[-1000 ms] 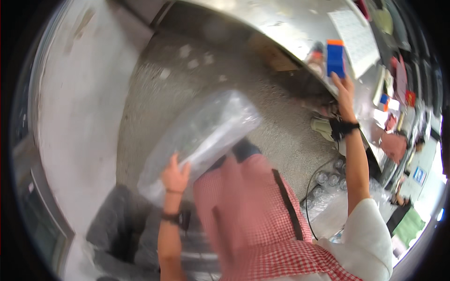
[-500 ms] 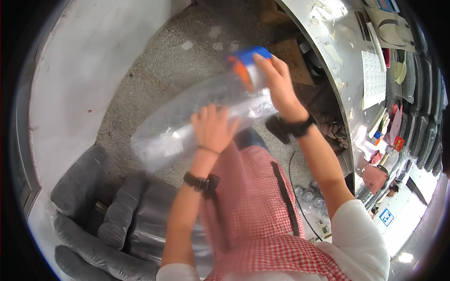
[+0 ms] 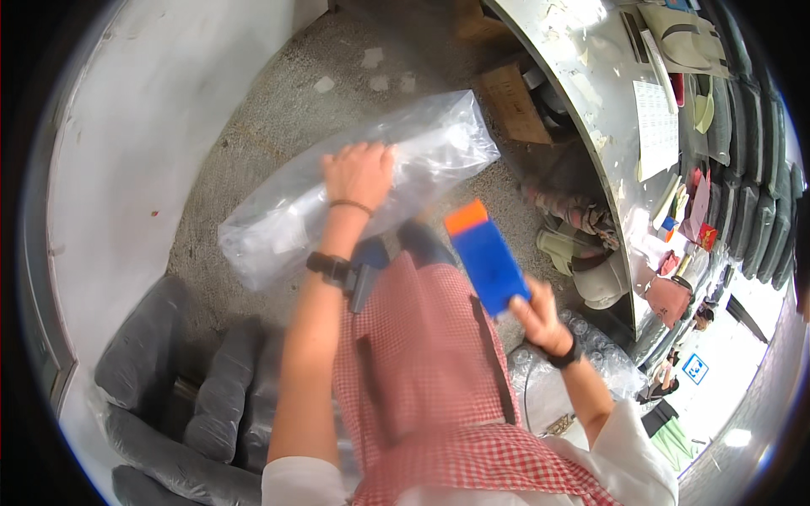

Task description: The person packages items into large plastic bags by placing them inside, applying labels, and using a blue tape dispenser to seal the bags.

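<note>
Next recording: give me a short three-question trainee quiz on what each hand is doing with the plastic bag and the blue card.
1. True or false: the left hand rests on the long clear plastic bag.
2. Which hand holds the flat blue card with the orange end? A) left B) right C) neither
3. Fill in: the card sits ____ the bag in the picture.

Key: 1 true. 2 B, the right hand pinches its lower corner. 3 below, apart from it.
</note>
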`<state>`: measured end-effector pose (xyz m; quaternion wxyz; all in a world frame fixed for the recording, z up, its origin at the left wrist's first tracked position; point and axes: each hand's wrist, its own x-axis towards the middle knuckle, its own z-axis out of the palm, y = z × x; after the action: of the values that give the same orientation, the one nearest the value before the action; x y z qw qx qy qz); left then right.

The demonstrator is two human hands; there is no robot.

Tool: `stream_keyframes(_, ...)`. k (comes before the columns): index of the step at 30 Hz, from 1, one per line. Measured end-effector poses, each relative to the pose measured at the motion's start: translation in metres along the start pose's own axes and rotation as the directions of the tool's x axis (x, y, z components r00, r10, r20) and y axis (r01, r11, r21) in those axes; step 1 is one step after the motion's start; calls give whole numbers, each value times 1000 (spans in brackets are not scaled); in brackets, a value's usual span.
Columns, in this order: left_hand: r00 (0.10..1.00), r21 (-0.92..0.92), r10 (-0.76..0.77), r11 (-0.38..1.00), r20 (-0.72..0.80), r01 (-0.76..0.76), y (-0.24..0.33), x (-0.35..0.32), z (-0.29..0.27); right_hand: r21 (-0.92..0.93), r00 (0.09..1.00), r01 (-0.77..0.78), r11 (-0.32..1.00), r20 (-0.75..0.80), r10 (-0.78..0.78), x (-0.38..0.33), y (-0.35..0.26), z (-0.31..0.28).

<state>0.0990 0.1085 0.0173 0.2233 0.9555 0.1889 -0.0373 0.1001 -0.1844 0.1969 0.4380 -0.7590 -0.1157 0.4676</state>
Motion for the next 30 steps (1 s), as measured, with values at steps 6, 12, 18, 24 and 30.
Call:
stream_keyframes(6, 998, 24, 61, 998, -3, -61, 14, 2, 7, -86, 983, -131, 988, -144, 118, 43, 103, 23)
stream_keyframes(12, 990, 18, 123, 992, 66, -125, 22, -26, 2, -499, 942, -283, 819, 16, 336, 121, 123, 54)
stream_keyframes(18, 999, 91, 33, 995, 39, -37, -38, -135, -25, 346, 839, -440, 829, 488, 241, 65, -9, 7)
stream_keyframes(24, 976, 10, 188, 982, -107, -188, -66, -178, -8, 293, 995, 81, 953, -77, -61, 153, -71, 131)
stream_keyframes(30, 983, -208, 171, 961, -69, -182, -85, -153, -28, 202, 978, -63, 977, -183, 101, 177, -73, 182)
